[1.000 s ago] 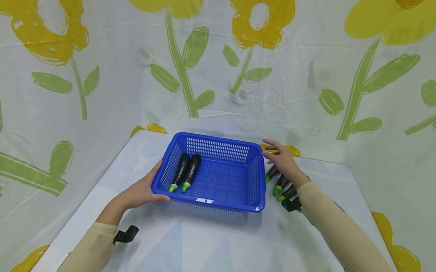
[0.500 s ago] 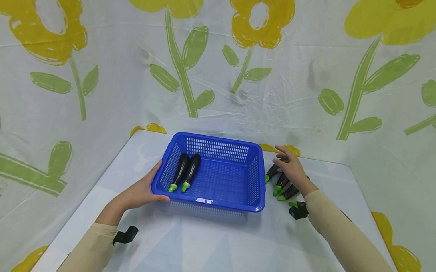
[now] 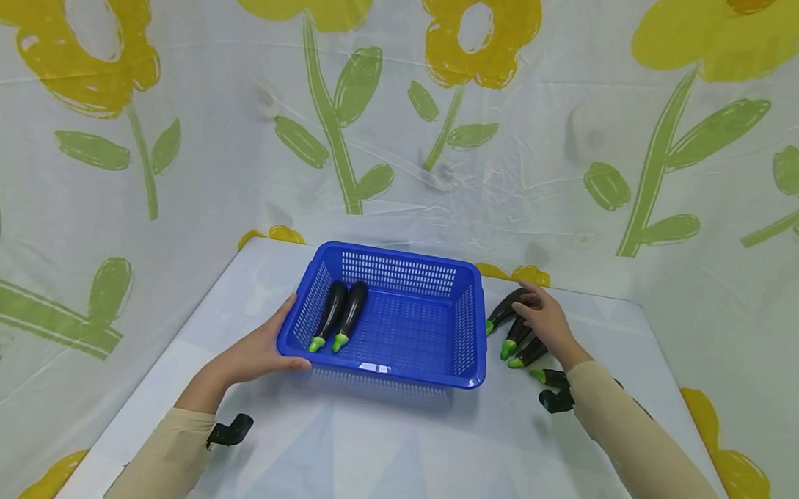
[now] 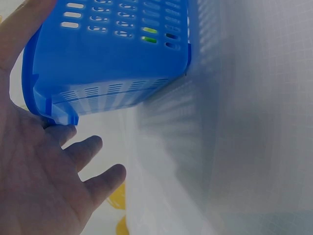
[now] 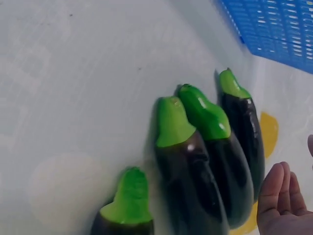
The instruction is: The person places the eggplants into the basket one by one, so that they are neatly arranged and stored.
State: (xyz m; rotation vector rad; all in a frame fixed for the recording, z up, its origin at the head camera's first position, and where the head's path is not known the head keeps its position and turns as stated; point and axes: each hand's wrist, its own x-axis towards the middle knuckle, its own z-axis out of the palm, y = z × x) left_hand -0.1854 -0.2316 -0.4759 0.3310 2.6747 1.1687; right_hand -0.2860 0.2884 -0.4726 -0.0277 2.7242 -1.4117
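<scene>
Two dark eggplants (image 3: 330, 314) with green stems lie side by side along the left of a blue slotted basket (image 3: 399, 258). My left hand (image 3: 264, 351) rests at the basket's near left corner, thumb along the front rim; in the left wrist view its other fingers (image 4: 105, 183) stretch out straight beside the wall. Several more eggplants (image 5: 188, 176) lie on the table right of the basket, green ends toward it. Over their far end is my right hand (image 3: 547, 321), holding nothing, its fingertips close to the farthest eggplant (image 3: 506, 310) and partly covering the group.
A white table (image 3: 366, 454) with pale blue triangles bears everything. Behind it and on the sides hangs a flower-print curtain (image 3: 542, 152), close to the basket's back rim. Each wrist wears a black camera mount (image 3: 231, 429).
My right hand has moved right and toward me, from beside the basket's far right corner to over the eggplants. The left hand, the basket and the eggplants have stayed in place.
</scene>
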